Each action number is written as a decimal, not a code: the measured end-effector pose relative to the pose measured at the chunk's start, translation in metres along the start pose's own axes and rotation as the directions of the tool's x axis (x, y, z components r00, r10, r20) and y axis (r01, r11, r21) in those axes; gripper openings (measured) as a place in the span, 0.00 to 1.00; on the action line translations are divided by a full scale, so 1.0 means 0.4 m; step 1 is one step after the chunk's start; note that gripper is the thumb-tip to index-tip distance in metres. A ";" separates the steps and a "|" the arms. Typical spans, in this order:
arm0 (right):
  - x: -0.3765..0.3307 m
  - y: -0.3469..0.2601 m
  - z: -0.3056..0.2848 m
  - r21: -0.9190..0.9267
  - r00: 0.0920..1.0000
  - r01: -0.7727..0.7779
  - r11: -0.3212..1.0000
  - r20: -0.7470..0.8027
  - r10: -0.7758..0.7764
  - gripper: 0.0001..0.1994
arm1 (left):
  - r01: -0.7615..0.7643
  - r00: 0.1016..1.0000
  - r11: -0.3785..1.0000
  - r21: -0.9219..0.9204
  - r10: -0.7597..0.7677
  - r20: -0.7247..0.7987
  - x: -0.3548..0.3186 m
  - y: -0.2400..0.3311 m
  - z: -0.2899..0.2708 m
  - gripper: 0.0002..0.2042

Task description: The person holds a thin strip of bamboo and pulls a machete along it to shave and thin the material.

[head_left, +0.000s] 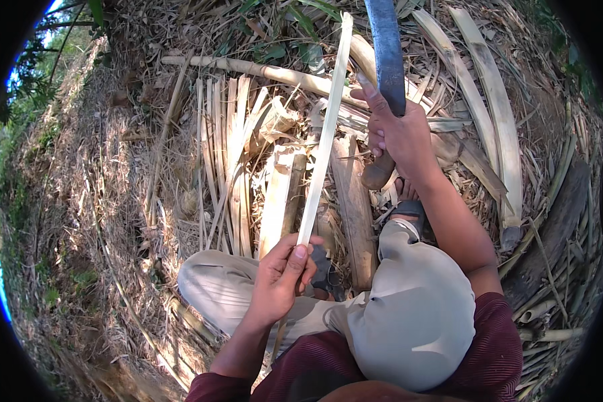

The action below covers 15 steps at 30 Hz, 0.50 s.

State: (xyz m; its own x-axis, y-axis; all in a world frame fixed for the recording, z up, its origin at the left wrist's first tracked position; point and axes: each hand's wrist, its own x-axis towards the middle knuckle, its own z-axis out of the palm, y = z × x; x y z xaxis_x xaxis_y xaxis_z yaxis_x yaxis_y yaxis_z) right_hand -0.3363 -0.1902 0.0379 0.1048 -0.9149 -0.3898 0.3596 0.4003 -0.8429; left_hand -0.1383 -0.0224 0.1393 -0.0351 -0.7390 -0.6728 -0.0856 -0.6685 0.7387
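Note:
Between the thumb and fingers of my left hand (280, 276) is a long, pale bamboo strip (325, 137), gripped near its lower part and slanting up and away. My right hand (409, 141) is wrapped round the wooden handle (380, 172) of a machete. The dark, broad blade (386, 50) points away from me, its tip cut off by the top of the view. Blade and strip are apart, the machete to the strip's right. Below the hands are my bent legs in light trousers (409, 315), with a sandal (409, 213) on one foot.
Several thin split strips (238, 167) lie in a bundle left of centre. A round pole (248, 65) crosses beyond them. A flat wooden piece (354, 208) lies between my legs. Long split bamboo lengths (496, 107) curve at the right, beside a dark log (553, 234). Dry shavings litter the ground.

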 end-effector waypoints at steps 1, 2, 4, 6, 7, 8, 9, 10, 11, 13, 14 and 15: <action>0.009 0.000 0.003 0.014 1.000 -0.028 1.000 0.008 0.028 0.18 | 0.012 1.000 1.000 0.009 -0.012 0.025 -0.016 -0.011 0.000 0.15; 0.013 0.000 0.008 0.027 0.998 -0.056 0.998 0.018 0.056 0.17 | 0.024 0.998 1.000 0.017 -0.025 0.050 -0.029 -0.018 0.000 0.15; 0.003 0.002 0.017 0.172 0.995 -0.067 0.983 0.089 0.052 0.14 | 0.061 0.991 0.998 0.033 -0.065 0.118 -0.042 -0.027 -0.015 0.14; -0.003 0.015 0.021 0.202 0.990 -0.057 0.978 0.136 0.030 0.13 | 0.055 0.986 0.998 0.032 -0.059 0.156 -0.041 -0.049 -0.034 0.14; -0.007 0.015 0.020 0.198 0.990 -0.065 0.978 0.133 0.039 0.12 | 0.099 0.983 0.995 0.008 -0.100 0.154 -0.040 -0.042 -0.039 0.13; -0.011 0.010 0.020 0.194 0.990 -0.073 0.978 0.130 0.048 0.11 | 0.098 0.983 0.995 0.008 -0.098 0.156 -0.034 -0.038 -0.034 0.13; -0.015 0.008 0.019 0.189 0.990 -0.081 0.979 0.127 0.057 0.11 | 0.097 0.983 0.995 0.009 -0.097 0.158 -0.028 -0.034 -0.027 0.13; -0.016 0.007 0.018 0.217 0.987 -0.097 0.971 0.148 0.065 0.12 | 0.092 0.983 0.996 0.012 -0.093 0.161 -0.019 -0.029 -0.023 0.13; -0.018 0.007 0.015 0.243 0.983 -0.113 0.963 0.169 0.073 0.13 | 0.096 0.980 0.995 0.004 -0.095 0.175 -0.011 -0.027 -0.022 0.13; -0.020 0.003 0.010 0.299 0.980 -0.133 0.945 0.184 0.080 0.13 | 0.113 0.978 0.994 -0.007 -0.110 0.177 -0.003 -0.022 -0.022 0.13; -0.021 0.000 0.007 0.327 0.981 -0.136 0.935 0.179 0.080 0.11 | 0.123 0.977 0.992 -0.012 -0.119 0.179 0.001 -0.019 -0.023 0.13; -0.021 -0.001 0.005 0.356 0.982 -0.138 0.924 0.174 0.080 0.10 | 0.126 0.974 0.992 0.009 -0.126 0.187 0.005 -0.017 -0.025 0.13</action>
State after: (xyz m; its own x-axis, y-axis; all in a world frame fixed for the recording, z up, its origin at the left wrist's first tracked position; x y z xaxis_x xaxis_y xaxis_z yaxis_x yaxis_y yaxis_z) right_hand -0.3356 -0.1828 0.0424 0.2928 -0.8750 -0.3855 0.6480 0.4781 -0.5930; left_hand -0.1279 -0.0203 0.1333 -0.2094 -0.6203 -0.7559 -0.0983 -0.7557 0.6474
